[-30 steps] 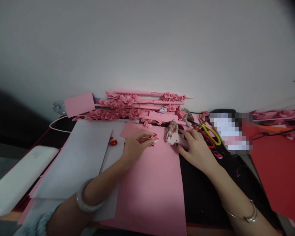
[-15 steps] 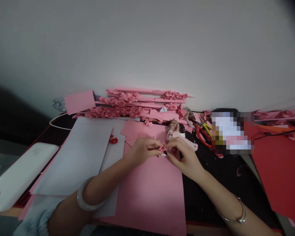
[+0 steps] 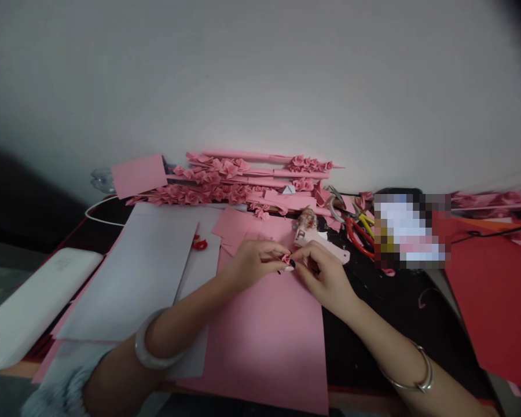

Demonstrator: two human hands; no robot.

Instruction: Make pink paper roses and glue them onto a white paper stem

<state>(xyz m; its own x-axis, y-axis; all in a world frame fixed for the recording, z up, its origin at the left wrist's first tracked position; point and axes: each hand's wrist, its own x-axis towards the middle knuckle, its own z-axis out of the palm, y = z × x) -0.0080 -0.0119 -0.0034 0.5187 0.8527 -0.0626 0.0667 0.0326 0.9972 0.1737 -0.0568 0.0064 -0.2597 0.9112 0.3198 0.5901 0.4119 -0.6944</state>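
Observation:
A small folded pink paper flower (image 3: 287,259) is pinched between both hands, above a large pink paper sheet (image 3: 264,341). My left hand (image 3: 252,262) grips it from the left with thumb and fingers. From the right, my right hand (image 3: 325,271) holds its edge with fingertips pressed together. Fingers hide part of the flower. Just beyond my right hand lies a pale pink glue gun (image 3: 320,240) with a stained nozzle end.
Pink paper flower stems (image 3: 200,194) are piled along the wall. White sheets (image 3: 125,272) and a white device (image 3: 47,307) lie left. Red-handled pliers (image 3: 359,237), a blurred-out phone (image 3: 410,231) and red paper (image 3: 499,307) are on the right.
The fingers have shifted slightly around the paper flower, so more of its folded petals show. Both hands stay in nearly the same place; the view has tilted a little.

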